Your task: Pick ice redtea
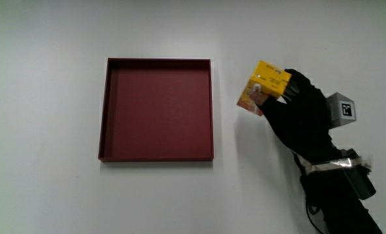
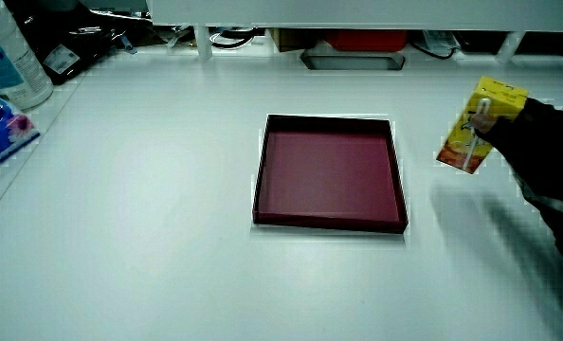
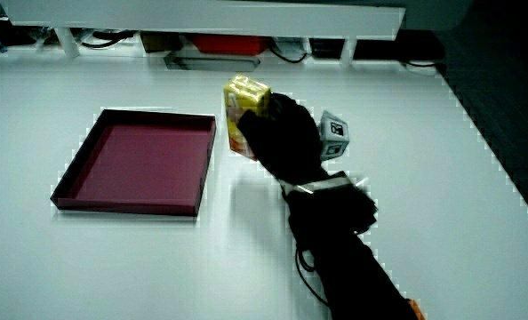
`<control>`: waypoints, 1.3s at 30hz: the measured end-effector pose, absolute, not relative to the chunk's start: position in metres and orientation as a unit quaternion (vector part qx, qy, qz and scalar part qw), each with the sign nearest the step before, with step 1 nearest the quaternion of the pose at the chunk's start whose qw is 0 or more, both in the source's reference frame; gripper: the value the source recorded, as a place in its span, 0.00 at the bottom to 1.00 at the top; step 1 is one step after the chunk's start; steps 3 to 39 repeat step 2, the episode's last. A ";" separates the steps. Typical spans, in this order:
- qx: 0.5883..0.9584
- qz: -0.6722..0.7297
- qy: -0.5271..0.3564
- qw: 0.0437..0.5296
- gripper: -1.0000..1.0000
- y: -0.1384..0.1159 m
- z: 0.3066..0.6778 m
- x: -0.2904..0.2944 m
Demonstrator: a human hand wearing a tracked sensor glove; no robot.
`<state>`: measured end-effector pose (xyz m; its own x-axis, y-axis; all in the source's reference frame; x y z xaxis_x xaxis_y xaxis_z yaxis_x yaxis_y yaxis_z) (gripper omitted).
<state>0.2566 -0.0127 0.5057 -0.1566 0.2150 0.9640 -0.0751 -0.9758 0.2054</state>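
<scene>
On white table (image 1: 63, 195): one red tray (image 1: 156, 110), one yellow carton (image 1: 264, 86) lifted beside it, clamped in fingers of one hand (image 1: 302, 114).

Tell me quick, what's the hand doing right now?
The hand: closed, holding the yellow ice red tea carton beside the red tray.

The tray (image 1: 156, 155) lies flat near the middle of the tabletop (image 1: 43, 195), and beside it, apart from its rim, the hand (image 1: 300, 110) holds the ice redtea carton (image 1: 264, 86), apparently lifted just clear of the tabletop.
</scene>
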 end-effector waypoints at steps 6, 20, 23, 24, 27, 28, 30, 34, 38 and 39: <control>0.640 0.761 0.040 0.098 1.00 -0.017 0.497 0.243; 0.640 0.761 0.040 0.098 1.00 -0.017 0.497 0.243; 0.640 0.761 0.040 0.098 1.00 -0.017 0.497 0.243; 0.640 0.761 0.040 0.098 1.00 -0.017 0.497 0.243; 0.640 0.761 0.040 0.098 1.00 -0.017 0.497 0.243; 0.640 0.761 0.040 0.098 1.00 -0.017 0.497 0.243; 0.640 0.761 0.040 0.098 1.00 -0.017 0.497 0.243; 0.640 0.761 0.040 0.098 1.00 -0.017 0.497 0.243; 0.640 0.761 0.040 0.098 1.00 -0.017 0.497 0.243; 0.640 0.761 0.040 0.098 1.00 -0.017 0.497 0.243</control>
